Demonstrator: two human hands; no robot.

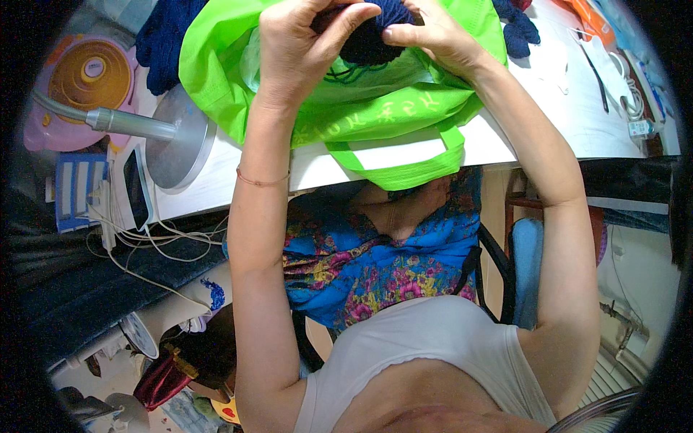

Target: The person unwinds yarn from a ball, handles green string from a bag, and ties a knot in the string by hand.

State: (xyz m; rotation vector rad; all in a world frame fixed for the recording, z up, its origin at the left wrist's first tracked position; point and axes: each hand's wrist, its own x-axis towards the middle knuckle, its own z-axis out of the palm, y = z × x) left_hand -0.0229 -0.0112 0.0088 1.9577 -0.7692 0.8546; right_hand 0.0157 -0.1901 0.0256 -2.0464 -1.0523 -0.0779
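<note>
Both of my hands are at the top edge of the view, above an open bright green fabric bag (227, 70) on the white table. A ball of dark navy yarn (373, 43) sits between them. My right hand (433, 32) holds the ball's right side, thumb across the front. My left hand (303, 48) is at the ball's left, its thumb and fingers bent together near the yarn; what lies between them is partly cut off and dark. Below the ball, dark green strands (352, 73) lie over a translucent plastic liner inside the bag. The bag's handle loop (411, 176) hangs over the table's front edge.
Navy yarn skeins (162, 48) lie left of the bag, and more navy yarn (520, 35) lies right. A lamp's round metal base (181, 140), a phone (136, 187) and white cables (162, 238) are at the left. A white face mask (609, 70) and a small bottle (640, 129) lie at the right.
</note>
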